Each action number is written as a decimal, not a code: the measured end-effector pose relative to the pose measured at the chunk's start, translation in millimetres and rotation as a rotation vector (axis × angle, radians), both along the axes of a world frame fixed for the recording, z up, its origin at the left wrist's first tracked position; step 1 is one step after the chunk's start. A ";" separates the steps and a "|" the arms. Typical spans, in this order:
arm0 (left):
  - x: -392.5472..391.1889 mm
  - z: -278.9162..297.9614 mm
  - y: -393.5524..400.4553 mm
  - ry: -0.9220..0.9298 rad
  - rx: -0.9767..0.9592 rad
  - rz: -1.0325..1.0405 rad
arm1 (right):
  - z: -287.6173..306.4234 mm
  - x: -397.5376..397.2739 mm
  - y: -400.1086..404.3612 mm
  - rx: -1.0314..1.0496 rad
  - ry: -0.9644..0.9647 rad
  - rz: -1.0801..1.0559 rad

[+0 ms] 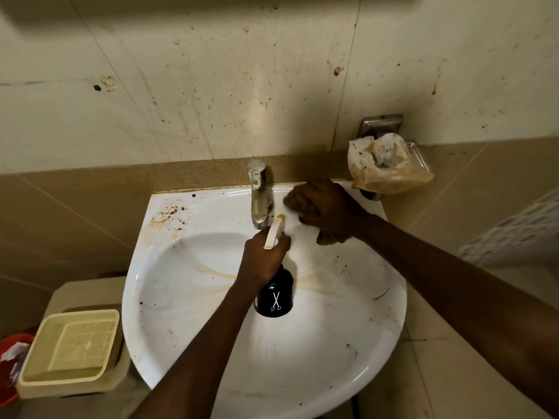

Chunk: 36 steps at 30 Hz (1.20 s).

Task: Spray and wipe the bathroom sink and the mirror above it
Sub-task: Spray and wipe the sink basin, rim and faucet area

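While the left hand (266,255) holds the black spray bottle (274,296) over the basin, its fingers are clenched around the bottle neck below the white trigger head (274,232), whose nozzle points toward the tap (258,195). The right hand (325,205) has its fingers closed on a dark cloth (331,237) and presses it on the rear ledge of the sink (211,297), just beside the tap. The mirror is not in view.

Risks, as judged:
- Spray may land on the right hand, since the nozzle sits close beside those fingers.
- The bottle may slip if the left fingers are wet.
- The cloth may smear the brown stains (169,214), which lie on the far side of the tap from the right fingers and remain unwiped.
- The right hand may knock the soap holder (390,164) just beyond its fingers.

Containers: the soap holder carries a crumpled, stained wrapper; a cream basket (69,349) lies well apart from the left fingers, with a perforated insert and no visible contents.
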<state>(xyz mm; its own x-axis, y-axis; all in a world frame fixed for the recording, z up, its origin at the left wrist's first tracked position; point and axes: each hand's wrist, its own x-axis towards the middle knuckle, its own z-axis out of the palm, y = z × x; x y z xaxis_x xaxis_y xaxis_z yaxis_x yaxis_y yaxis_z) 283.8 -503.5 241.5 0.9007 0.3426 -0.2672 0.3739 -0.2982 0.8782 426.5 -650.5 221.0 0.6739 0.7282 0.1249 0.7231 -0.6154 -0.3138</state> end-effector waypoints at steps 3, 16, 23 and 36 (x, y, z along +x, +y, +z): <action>-0.3 0.4 0.0 0.012 -0.008 -0.012 | -5.9 -4.1 -34.6 -0.001 -0.034 0.077; -12.6 -4.7 20.4 0.057 0.018 0.028 | -10.7 1.3 9.7 0.033 -0.113 0.162; -8.0 -8.1 14.6 0.040 0.051 0.020 | -11.7 2.4 37.8 0.094 -0.074 0.001; -6.9 -15.8 22.4 0.013 0.056 0.031 | -17.6 3.2 37.2 0.066 -0.105 -0.021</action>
